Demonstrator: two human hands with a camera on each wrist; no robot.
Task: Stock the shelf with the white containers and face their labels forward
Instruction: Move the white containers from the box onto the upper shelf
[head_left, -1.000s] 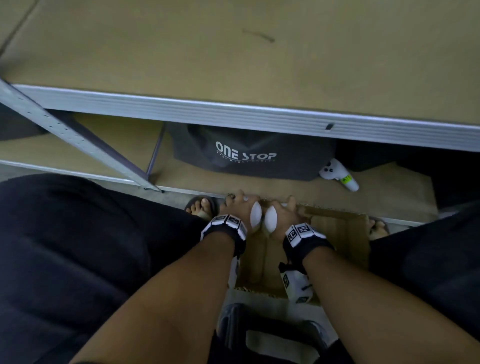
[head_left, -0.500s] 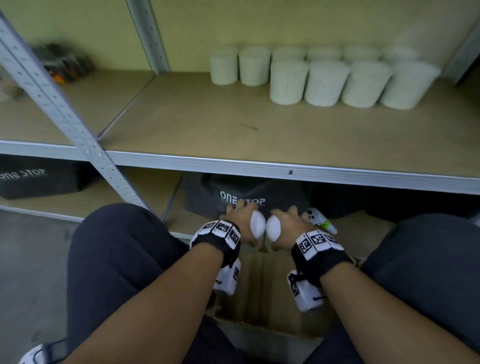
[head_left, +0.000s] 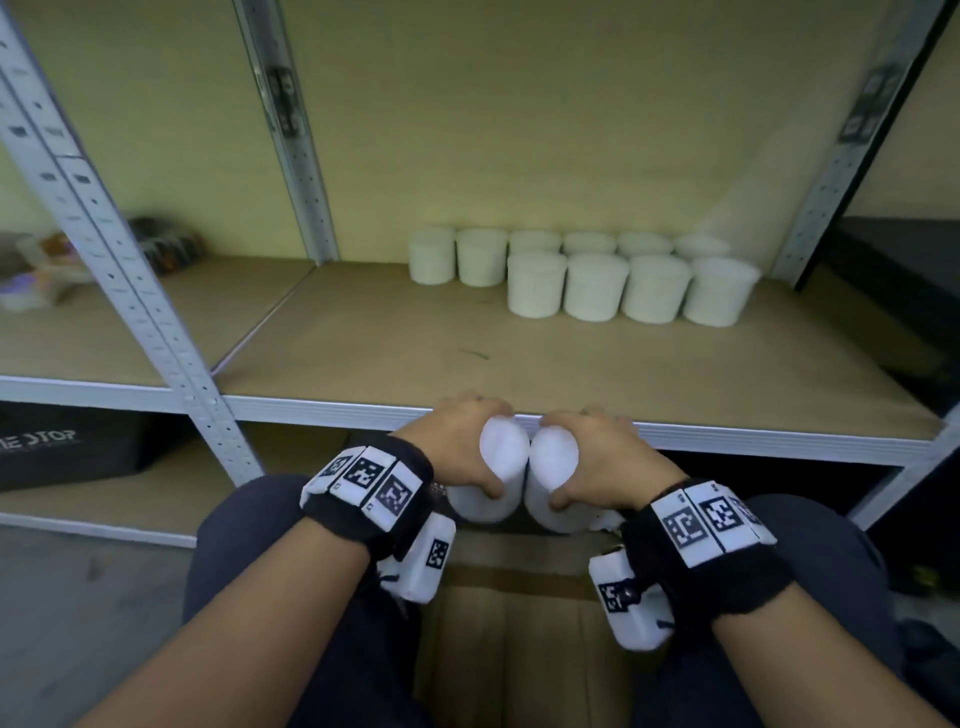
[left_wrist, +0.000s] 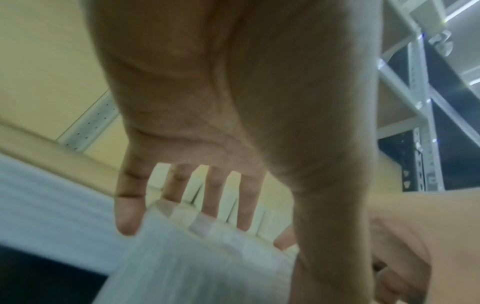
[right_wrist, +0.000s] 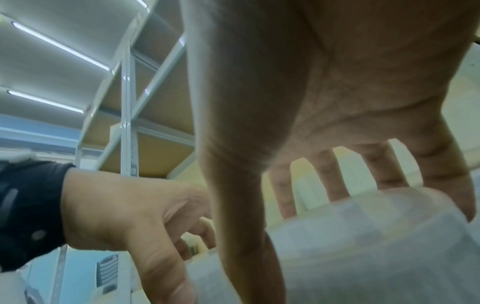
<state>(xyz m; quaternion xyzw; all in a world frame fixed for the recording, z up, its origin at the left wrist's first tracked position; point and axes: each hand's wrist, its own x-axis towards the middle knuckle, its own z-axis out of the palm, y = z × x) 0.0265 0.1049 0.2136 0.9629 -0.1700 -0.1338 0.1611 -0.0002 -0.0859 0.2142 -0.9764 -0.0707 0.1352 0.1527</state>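
My left hand (head_left: 457, 441) grips a white container (head_left: 496, 467) from above, fingers over its lid and thumb on the near side. My right hand (head_left: 597, 457) grips a second white container (head_left: 553, 473) the same way. The two containers touch side by side, just below the front edge of the shelf (head_left: 675, 434). In the left wrist view the container (left_wrist: 197, 257) sits under the fingers (left_wrist: 128, 214); the right wrist view shows its container (right_wrist: 363, 246) likewise. Several white containers (head_left: 592, 286) stand in two rows at the back right of the shelf board. No labels are readable.
A grey upright post (head_left: 130, 291) slants at the left of the shelf bay. A cardboard box (head_left: 519, 623) lies between my knees. A dark bag (head_left: 57, 447) sits on the lower shelf at left. The front and left of the shelf board (head_left: 389, 338) are bare.
Both hands have risen with their containers from the box up to the shelf's front edge. The head view has tilted up, bringing the stocked rows into sight.
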